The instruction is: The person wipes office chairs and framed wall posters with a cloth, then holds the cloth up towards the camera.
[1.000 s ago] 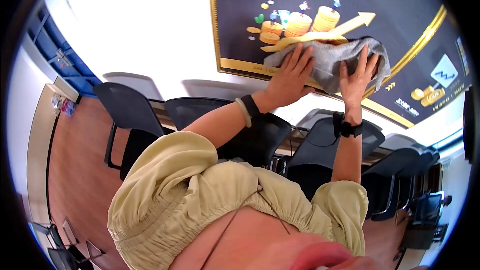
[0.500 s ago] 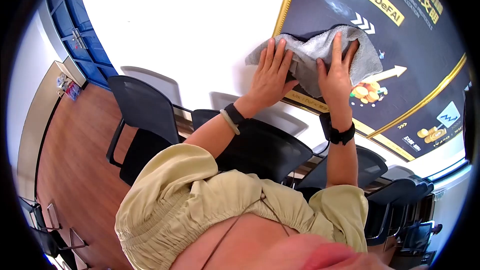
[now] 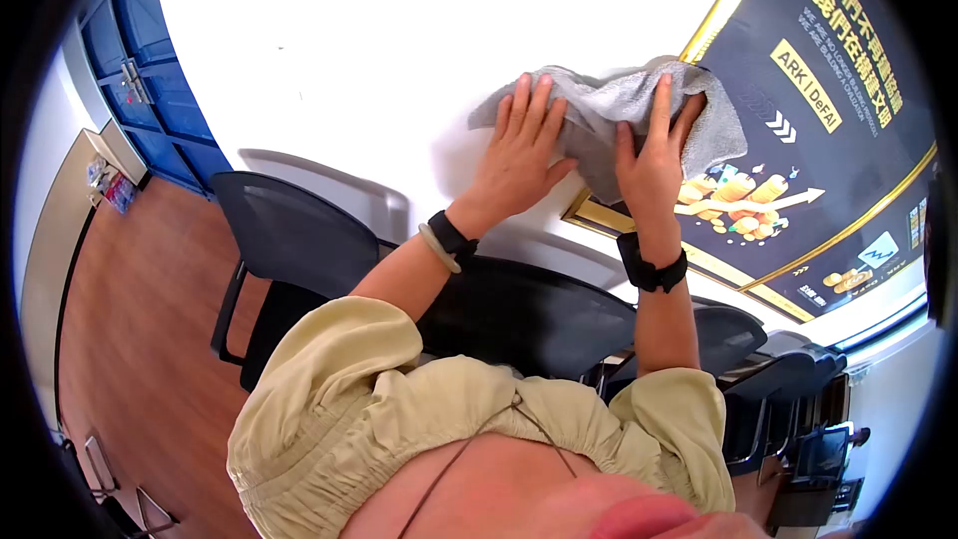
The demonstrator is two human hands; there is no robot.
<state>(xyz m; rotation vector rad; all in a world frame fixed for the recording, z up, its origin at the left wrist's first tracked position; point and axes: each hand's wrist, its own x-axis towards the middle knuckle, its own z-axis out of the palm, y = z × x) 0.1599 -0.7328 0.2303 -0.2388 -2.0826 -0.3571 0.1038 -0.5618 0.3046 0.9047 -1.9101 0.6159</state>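
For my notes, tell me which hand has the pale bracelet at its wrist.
The left hand, touching the grey cloth: a pale bracelet sits beside its black wristband. The right hand, also on the cloth, shows only black wristwear.

cloth: grey | poster: black, gold-edged | door: blue | floor: reddish-brown | chairs: black

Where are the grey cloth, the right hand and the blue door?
Grey cloth (image 3: 596,130), head view: its middle folds.
Right hand (image 3: 649,174), head view: its back.
Blue door (image 3: 163,62), head view: its panelled face.

The cloth lies under both hands, seemingly across wall and poster, above chairs.
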